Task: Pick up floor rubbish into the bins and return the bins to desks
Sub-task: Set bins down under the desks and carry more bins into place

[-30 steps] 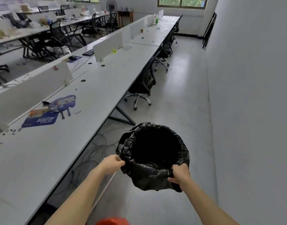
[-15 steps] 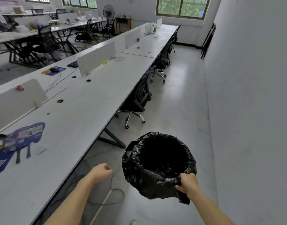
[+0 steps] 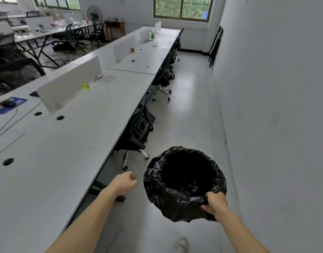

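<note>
A bin lined with a black plastic bag (image 3: pixel 184 181) hangs in the air over the aisle floor, its dark mouth facing up. My right hand (image 3: pixel 214 202) grips the bag-covered rim at the bin's near right side. My left hand (image 3: pixel 125 183) is off the bin, a short way to its left, with fingers loosely curled and nothing in them. The inside of the bin is too dark to see into. A crumpled pale scrap (image 3: pixel 181 243) lies on the floor at the bottom edge.
A long white desk row (image 3: pixel 75 136) with low dividers runs along my left. Black office chairs (image 3: pixel 140 128) are tucked under its edge, one just ahead of my left hand. A grey wall (image 3: pixel 275 106) closes the right side. The aisle floor (image 3: pixel 191 110) runs ahead to a window.
I have walked forward along the desks. My left hand let go of the bin's rim and now hangs free beside it. My right hand alone carries the bin.
</note>
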The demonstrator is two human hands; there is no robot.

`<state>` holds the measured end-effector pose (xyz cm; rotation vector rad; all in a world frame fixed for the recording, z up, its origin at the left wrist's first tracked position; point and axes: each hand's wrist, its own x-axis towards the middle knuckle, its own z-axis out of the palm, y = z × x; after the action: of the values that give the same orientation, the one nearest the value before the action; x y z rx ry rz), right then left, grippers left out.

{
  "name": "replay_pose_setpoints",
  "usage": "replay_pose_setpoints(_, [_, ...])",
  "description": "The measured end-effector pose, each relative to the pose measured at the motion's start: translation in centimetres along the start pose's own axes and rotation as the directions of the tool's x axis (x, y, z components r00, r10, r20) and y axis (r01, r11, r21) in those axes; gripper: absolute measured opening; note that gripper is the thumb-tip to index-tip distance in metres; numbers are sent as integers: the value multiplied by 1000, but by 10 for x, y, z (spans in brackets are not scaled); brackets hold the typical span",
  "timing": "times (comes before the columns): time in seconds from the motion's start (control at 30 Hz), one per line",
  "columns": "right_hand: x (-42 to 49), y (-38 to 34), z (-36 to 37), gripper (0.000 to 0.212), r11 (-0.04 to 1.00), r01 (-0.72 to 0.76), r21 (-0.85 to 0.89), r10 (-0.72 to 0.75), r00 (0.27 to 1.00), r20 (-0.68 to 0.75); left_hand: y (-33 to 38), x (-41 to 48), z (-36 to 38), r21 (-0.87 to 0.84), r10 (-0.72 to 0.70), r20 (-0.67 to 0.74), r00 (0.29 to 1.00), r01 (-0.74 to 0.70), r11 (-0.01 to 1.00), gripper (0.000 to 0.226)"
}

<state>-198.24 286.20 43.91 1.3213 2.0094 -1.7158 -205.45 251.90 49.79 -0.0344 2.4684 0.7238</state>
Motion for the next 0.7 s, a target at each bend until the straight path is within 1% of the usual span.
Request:
replay_pose_setpoints(0.13, [73,-74,20,31,1000,13,25,-13,1000,20,48,86,-34,21,27,-59,998,-25,999,35])
replay_pose_setpoints(0.27, [135,-159,32,26,1000,26,16,-26,999,38,88,159,-74,29,30,-107,994,-27,999,35])
replay_pose_setpoints(0.37, [170,-217,38,32,999,54,4,-54,998,38,114,201,-104,18,19,-157,987,-17,1000,34])
replay_pose_setpoints(0.5, [229,-292,50,36,993,116,-32,-114,991,65,150,273,-136,-31,11,-265,964,-20,999,37])
replay_pose_setpoints(0.57, [260,-326,60,38,987,152,-45,-147,985,88,168,317,-149,-73,7,-274,962,-28,997,42])
replay_pose_setpoints(0.63, [293,-357,70,33,979,184,-87,-174,978,115,186,361,-157,-123,-1,-267,964,-33,992,46])
replay_pose_setpoints(0.7, [329,-392,83,22,967,226,-121,-208,967,146,205,409,-166,-171,-6,-267,964,-42,984,48])
